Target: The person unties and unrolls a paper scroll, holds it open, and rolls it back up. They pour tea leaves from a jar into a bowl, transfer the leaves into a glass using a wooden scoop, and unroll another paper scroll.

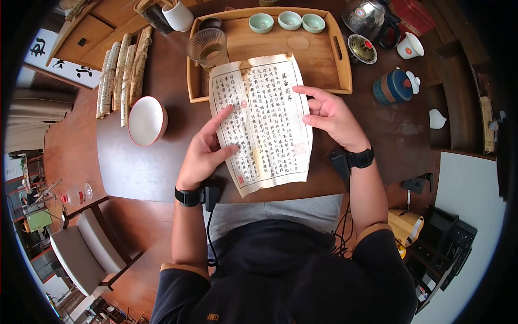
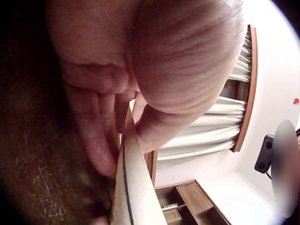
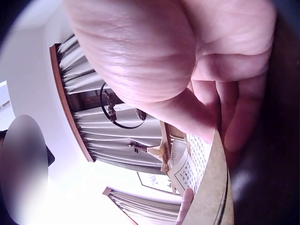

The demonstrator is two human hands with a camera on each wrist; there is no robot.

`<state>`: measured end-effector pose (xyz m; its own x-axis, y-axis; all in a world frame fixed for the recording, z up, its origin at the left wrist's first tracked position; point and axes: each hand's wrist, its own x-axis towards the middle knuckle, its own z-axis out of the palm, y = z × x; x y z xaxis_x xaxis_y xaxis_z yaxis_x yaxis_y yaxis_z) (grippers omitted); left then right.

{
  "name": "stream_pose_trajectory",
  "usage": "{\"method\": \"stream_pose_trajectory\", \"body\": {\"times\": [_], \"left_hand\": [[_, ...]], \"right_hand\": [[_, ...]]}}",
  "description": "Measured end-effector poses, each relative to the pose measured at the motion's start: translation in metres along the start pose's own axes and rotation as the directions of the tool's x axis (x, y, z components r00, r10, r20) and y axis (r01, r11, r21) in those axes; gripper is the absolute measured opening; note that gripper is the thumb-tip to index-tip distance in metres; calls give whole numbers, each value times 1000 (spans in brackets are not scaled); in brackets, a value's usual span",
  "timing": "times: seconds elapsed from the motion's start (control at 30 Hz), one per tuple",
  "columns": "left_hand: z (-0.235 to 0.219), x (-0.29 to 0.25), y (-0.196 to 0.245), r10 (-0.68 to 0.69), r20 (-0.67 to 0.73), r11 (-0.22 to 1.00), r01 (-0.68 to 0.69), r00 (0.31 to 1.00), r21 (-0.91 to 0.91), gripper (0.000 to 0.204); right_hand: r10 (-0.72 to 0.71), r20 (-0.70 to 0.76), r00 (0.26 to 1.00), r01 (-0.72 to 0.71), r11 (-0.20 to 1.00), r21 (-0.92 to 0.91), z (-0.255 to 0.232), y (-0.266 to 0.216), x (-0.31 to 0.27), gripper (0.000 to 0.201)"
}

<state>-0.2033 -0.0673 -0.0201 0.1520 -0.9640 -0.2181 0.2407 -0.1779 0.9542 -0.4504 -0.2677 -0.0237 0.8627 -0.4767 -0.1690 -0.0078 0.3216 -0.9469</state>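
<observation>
A sheet of paper (image 1: 264, 124) with columns of dark handwriting and red seals is held up between two hands, its lower edge curling. The left hand (image 1: 202, 154) pinches its left edge, thumb on the written face and index finger stretched along it; in the left wrist view the other fingers lie behind the paper (image 2: 133, 183). At the right edge, the right hand (image 1: 334, 119) pinches the sheet with its thumb in front, index finger extended at the upper edge. The right wrist view shows the right thumb (image 3: 190, 115) against the paper (image 3: 213, 187).
Behind the sheet stands a wooden tray (image 1: 345, 81) with three green cups (image 1: 290, 20) and a ribbed glass pitcher (image 1: 208, 48). Left are a white bowl (image 1: 147, 121) and tied scrolls (image 1: 116, 73). Right are a blue pot (image 1: 393, 87), a lidded bowl (image 1: 362, 49) and a kettle (image 1: 364, 16).
</observation>
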Motion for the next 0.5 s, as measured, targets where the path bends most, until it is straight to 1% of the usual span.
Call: {"method": "stream_pose_trajectory", "body": {"times": [0.27,0.5], "left_hand": [[2,-1,3,-40,-8,999,39,999,-27,81],[2,0,2,-28,-6,999,28,1000,-35,82]], "right_hand": [[1,11,1000,-1,1000,-31,-2,0,0,59],[1,-4,1000,-1,1000,-21,-1,-1,0,59]]}}
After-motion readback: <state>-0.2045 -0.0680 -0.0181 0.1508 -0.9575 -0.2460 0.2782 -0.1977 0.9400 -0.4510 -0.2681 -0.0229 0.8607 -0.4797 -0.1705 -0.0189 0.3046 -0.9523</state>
